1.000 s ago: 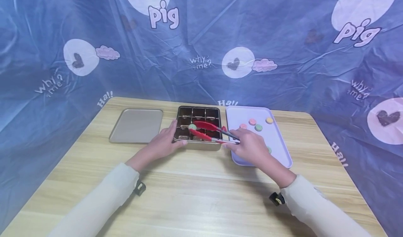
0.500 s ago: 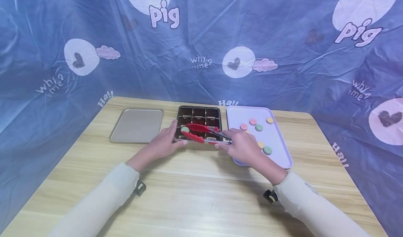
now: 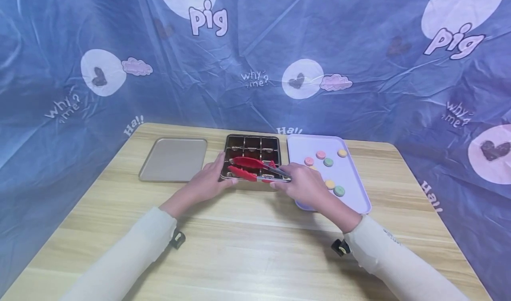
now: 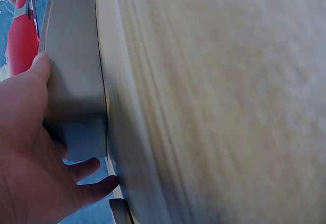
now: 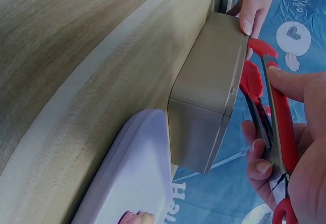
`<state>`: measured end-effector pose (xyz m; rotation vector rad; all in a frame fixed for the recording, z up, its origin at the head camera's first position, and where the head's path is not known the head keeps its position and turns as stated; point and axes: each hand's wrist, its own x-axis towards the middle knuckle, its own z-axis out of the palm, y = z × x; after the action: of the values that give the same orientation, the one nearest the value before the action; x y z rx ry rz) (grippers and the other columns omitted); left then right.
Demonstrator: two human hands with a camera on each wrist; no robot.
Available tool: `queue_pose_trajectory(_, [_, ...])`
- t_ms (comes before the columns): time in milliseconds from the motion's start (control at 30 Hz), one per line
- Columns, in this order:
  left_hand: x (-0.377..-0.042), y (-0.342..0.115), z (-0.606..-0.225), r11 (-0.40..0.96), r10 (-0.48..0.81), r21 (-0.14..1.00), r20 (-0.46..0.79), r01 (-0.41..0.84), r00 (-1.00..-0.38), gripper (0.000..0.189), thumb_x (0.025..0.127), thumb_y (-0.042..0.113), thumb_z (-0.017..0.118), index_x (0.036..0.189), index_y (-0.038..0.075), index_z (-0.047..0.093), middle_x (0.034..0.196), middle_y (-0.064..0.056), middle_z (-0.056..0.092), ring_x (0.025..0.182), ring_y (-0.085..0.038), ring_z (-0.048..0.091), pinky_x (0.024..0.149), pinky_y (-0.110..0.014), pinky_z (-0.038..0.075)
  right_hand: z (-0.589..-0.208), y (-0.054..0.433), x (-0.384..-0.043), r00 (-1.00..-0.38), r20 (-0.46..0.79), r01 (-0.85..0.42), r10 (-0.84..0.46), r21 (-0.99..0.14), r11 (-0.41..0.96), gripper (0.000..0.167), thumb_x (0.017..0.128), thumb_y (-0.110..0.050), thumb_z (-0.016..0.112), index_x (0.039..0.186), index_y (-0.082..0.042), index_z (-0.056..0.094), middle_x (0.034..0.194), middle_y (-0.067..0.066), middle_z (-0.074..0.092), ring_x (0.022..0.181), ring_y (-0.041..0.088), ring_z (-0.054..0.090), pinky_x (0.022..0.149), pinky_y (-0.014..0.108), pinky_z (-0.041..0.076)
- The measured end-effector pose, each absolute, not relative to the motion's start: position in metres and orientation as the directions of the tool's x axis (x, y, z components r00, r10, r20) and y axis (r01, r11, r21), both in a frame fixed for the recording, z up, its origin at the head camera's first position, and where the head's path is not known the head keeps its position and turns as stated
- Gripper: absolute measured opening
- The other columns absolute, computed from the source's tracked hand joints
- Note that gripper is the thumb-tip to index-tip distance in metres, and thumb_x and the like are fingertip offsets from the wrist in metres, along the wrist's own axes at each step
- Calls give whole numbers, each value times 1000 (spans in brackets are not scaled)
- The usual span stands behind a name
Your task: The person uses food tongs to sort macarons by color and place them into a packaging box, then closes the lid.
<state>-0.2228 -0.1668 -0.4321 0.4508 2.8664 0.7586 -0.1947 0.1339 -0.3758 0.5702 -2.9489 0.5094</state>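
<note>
At the near left corner of a divided baking pan (image 3: 251, 186), my left hand (image 3: 205, 182) holds on, thumb on the near side and fingers along the left wall. My right hand (image 3: 306, 184) grips kitchen tongs (image 5: 283, 124) with red tips and metal arms. In the head view, the red tips (image 3: 244, 174) reach over the pan's near left compartment, spread slightly apart. No macaron shows between them there; a pale green edge (image 4: 4, 73) peeks out beside the red tip in the left wrist view. The pan's near compartments are partly hidden by the tongs.
Right of the pan lies a lavender tray (image 3: 351, 199) bearing several pink, green (image 3: 339, 191) and yellow macarons (image 3: 342, 153), some partly behind my right hand. A flat brown-grey lid or tray (image 3: 173, 160) lies to the left. A blue printed cloth (image 3: 255, 101) hangs behind the table.
My right hand has moved left and the tongs with it, carrying a green macaron to the pan's near left compartment; it no longer shows between the tips in the head view. My left hand stayed put.
</note>
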Motion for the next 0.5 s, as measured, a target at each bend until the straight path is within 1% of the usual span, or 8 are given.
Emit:
queue_pose_trajectory(167, [-224,-167,-434,831,316,500,-60,246,-947,110,91,73,52,163,14,-7,171,-8,2,153,-38,23,121,-59,26,-375,134,-195,-927,146,-376,-347,-308,874,53,85,-51,76,125,-16,72,105,0,74,80,14,62,65,42,54])
queue_pose_trajectory(300, [-225,-167,-435,830,318,498,-52,251,-947,109,91,74,51,163,14,-5,171,-8,2,152,-38,24,121,-60,27,-376,134,-195,-926,150,-377,-347,-313,871,52,85,-51,76,124,-16,73,101,-2,73,77,12,60,64,40,53])
queue_pose_trajectory(400, [-225,-168,-435,826,320,503,-50,253,-946,109,92,73,52,163,14,-5,171,-8,2,152,-38,23,121,-60,27,-376,134,-195,-927,147,-374,-345,-317,871,54,85,-52,76,126,-16,72,102,-1,73,79,14,61,64,41,54])
queue_pose_trajectory(500, [-225,-168,-435,823,323,508,-53,253,-945,108,92,73,51,163,14,-6,171,-9,1,153,-38,23,121,-60,26,-375,136,-193,-929,146,-371,-341,-324,870,58,85,-53,76,128,-15,70,106,1,74,85,16,66,66,43,55])
